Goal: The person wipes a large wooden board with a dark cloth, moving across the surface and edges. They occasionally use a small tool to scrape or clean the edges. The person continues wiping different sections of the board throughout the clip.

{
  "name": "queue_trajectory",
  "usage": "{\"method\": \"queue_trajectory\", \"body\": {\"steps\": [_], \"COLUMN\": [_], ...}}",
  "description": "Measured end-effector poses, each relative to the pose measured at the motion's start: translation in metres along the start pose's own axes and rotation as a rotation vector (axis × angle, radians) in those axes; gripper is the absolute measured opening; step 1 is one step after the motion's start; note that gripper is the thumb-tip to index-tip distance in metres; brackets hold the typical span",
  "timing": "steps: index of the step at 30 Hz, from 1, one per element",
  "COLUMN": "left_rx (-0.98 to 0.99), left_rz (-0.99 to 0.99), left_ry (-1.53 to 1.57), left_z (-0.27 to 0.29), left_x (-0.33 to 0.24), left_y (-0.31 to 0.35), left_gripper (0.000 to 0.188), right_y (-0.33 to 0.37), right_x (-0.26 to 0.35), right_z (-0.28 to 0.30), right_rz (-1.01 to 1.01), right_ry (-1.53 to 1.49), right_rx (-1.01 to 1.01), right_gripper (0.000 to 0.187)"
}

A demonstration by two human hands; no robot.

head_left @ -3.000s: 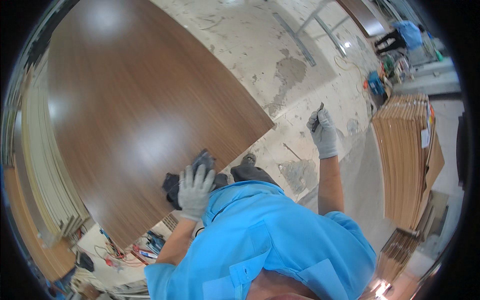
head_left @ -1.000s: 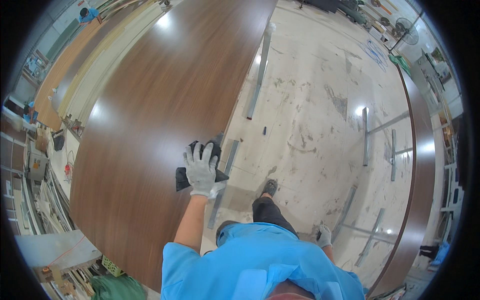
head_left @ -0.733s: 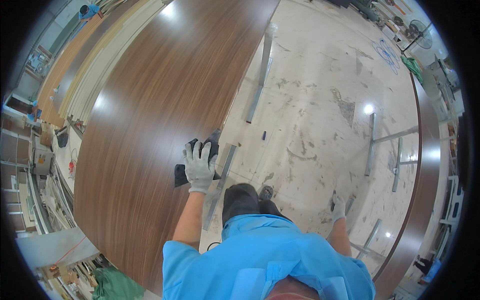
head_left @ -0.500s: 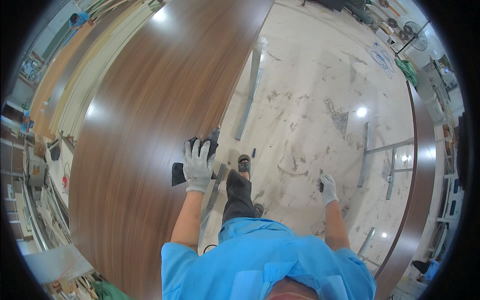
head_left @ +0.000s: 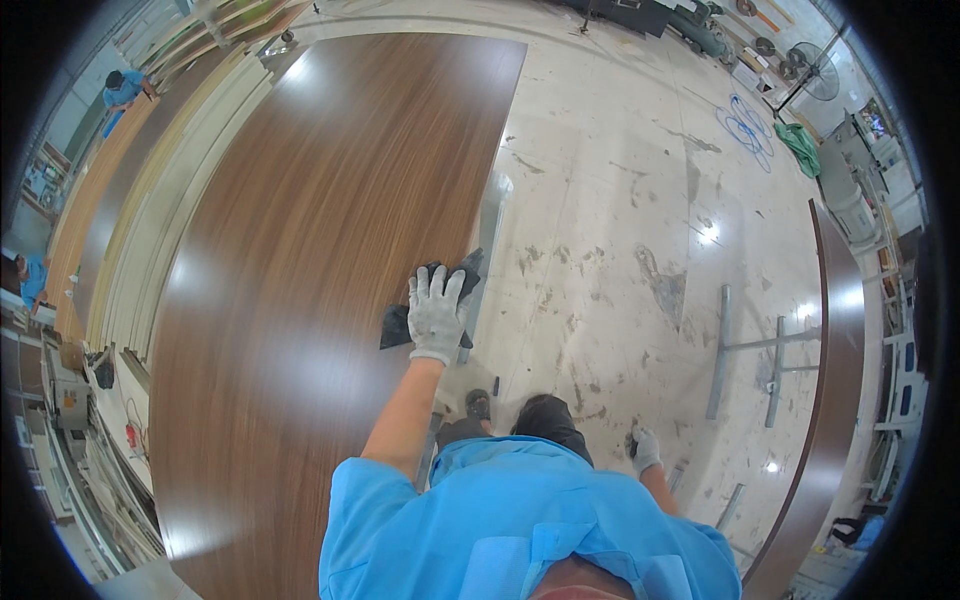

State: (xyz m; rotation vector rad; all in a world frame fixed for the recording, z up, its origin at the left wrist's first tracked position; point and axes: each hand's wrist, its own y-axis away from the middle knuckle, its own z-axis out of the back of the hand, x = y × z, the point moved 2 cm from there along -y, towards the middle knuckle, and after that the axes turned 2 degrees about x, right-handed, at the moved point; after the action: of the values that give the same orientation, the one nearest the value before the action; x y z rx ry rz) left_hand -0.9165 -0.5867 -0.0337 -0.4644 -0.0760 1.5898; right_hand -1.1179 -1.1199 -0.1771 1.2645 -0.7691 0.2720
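My left hand, in a pale grey work glove, presses a black cloth onto a large brown wood-grain panel, close to its right edge. The cloth bunches out past the fingertips and on both sides of the palm. Low at my right side, my right hand, also gloved, is closed around a small dark object too small to name. The panel lies flat at my left, with a glossy surface reflecting the lights.
Stacked boards stand beyond the panel's left side, with other people in blue there. A second brown panel rests at the right near metal supports. A coiled blue hose and a fan are at the far right.
My left hand and the cloth have slid to the right along the panel. My right hand has dropped back toward my body. I have stepped, and the panel's far end now shows.
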Motion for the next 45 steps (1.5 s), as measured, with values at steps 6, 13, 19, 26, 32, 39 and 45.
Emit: {"method": "queue_trajectory", "body": {"steps": [6,13,19,26,32,39,45], "left_rx": [-0.081,0.015,-0.378,-0.154,-0.373,0.044,-0.337], "left_rz": [-0.014,-0.017,0.427,1.605,1.136,-0.106,0.202], "left_ry": [-0.018,0.089,-0.195,-0.549,-0.347,0.71,0.342], "left_z": [-0.046,-0.092,-0.008,0.004,-0.042,-0.182,-0.151], "left_x": [-0.008,-0.022,0.071,0.157,0.18,-0.082,-0.012], "left_y": [-0.108,-0.252,-0.2,-0.112,-0.353,-0.658,-0.616], "left_gripper": [0.042,0.039,0.035,0.059,0.041,0.028,0.025], "right_y": [-0.056,-0.207,-0.326,-0.409,-0.46,-0.501,-0.55], "right_x": [0.016,0.179,0.38,0.522,0.602,0.693,0.761], "right_z": [-0.006,-0.043,-0.09,-0.198,-0.303,-0.411,-0.466], "right_rz": [-0.204,-0.135,0.182,0.235,0.149,0.149,0.17], "right_ry": [0.05,0.049,0.228,0.182,0.277,0.417,0.418], "right_rx": [0.022,0.068,0.111,0.275,0.377,0.457,0.576], "right_gripper": [0.013,0.01,0.014,0.013,0.015,0.013,0.015]}}
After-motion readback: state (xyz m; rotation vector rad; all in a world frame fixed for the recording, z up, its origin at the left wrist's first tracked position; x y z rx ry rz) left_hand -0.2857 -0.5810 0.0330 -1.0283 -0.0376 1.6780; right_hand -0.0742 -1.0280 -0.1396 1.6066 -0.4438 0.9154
